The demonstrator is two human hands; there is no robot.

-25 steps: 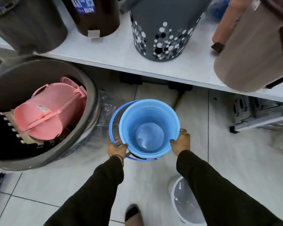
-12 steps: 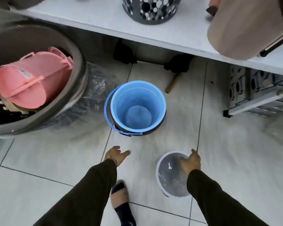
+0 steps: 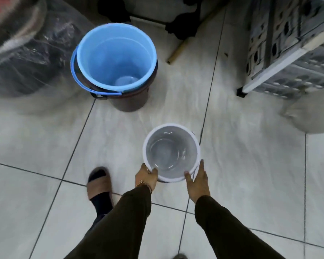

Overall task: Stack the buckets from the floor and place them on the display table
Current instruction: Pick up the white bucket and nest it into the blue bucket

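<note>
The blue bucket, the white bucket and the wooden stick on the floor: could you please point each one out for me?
Blue bucket (image 3: pixel 101 53): head view, inner wall.
White bucket (image 3: pixel 192 144): head view, inner wall on its right.
Wooden stick (image 3: pixel 178 51): head view, middle of its visible length.

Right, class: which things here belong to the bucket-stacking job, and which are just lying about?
Job:
white bucket, held by left hand and right hand
blue bucket, nested in brown bucket

Lying about:
wooden stick
plastic wrap
crate
</note>
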